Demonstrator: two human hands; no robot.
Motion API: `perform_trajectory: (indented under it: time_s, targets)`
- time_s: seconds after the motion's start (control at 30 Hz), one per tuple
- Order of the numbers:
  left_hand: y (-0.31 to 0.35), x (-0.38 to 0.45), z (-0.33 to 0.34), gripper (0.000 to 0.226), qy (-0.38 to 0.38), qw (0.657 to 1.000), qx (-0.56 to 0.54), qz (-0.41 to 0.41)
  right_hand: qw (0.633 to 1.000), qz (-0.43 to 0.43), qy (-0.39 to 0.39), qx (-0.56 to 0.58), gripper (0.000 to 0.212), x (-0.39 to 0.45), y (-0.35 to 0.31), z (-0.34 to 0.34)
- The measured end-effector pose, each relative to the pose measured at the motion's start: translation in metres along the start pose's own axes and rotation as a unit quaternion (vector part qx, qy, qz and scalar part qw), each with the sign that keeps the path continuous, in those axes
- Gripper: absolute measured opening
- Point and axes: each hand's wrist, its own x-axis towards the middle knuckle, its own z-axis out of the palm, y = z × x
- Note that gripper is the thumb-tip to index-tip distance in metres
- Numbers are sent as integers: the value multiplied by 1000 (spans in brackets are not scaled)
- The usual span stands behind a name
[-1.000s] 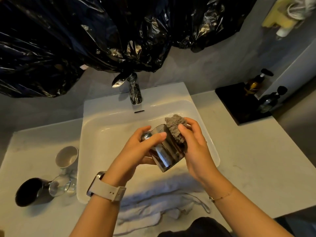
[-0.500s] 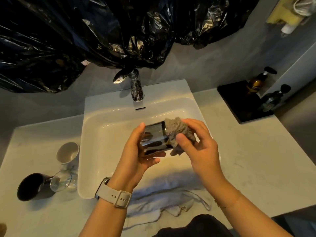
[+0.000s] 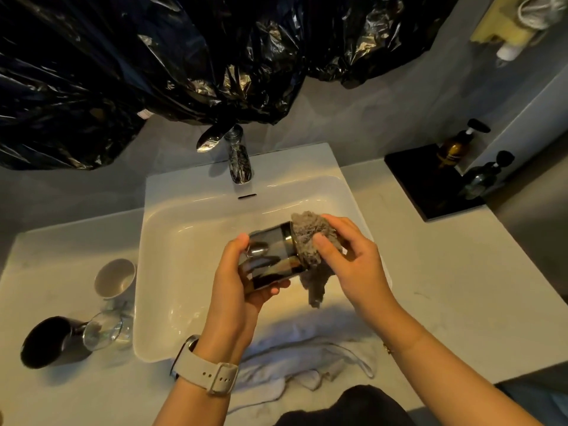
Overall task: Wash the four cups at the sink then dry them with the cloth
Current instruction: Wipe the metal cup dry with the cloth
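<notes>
1. we see a dark, glossy cup (image 3: 270, 256) held on its side above the white sink (image 3: 190, 241), its open mouth turned to the right and its shiny wall throwing back curved reflections.
2. our left hand (image 3: 236, 287) grips the cup from the base end: the thumb lies along the upper wall and the fingers curl underneath it, their tips showing below the lower wall.
3. our right hand (image 3: 353, 265) pinches a grey cloth (image 3: 310, 244) between thumb and curled fingers and presses it against the cup's mouth; a loose tail of the cloth hangs below the cup.
4. the cloth looks coarse and fluffy, bunched into a lump; the cup looks smooth, cylindrical and mirror-like.
5. three other cups stand on the pale counter (image 3: 461, 287) left of the sink: a pale cup (image 3: 115, 278) with a round rim, a clear glass (image 3: 103, 330) lying tilted, and a black cup (image 3: 46, 342) touching the glass.
6. a white towel (image 3: 307, 355) lies crumpled on the counter along the sink's near edge.
7. a chrome faucet (image 3: 236, 158) stands behind the basin, under crinkled black plastic sheeting (image 3: 153, 56) hung over the wall.
8. two pump bottles (image 3: 455, 146) stand on a black tray (image 3: 424, 186) at the far right.
9. a pale watch (image 3: 209, 370) is strapped round our left wrist.
</notes>
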Motion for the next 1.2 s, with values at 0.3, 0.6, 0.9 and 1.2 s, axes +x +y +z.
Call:
perform_trajectory:
  time_s: [0.3, 0.6, 0.9, 1.2]
  targets:
    - [-9, 7, -1, 45, 22, 999, 27, 26, 968, 20, -112, 222, 28, -10, 2, -6]
    - [-24, -10, 13, 27, -6, 996, 58, 72, 948, 102, -207, 218, 30, -4, -11, -27]
    - [-38, -4, 7, 32, -10, 873, 358, 330, 920, 308, -61, 234, 57, -3, -9, -3]
    - [-29, -6, 13, 33, -40, 960, 204, 185, 986, 52, 25, 159, 60, -20, 5, 12]
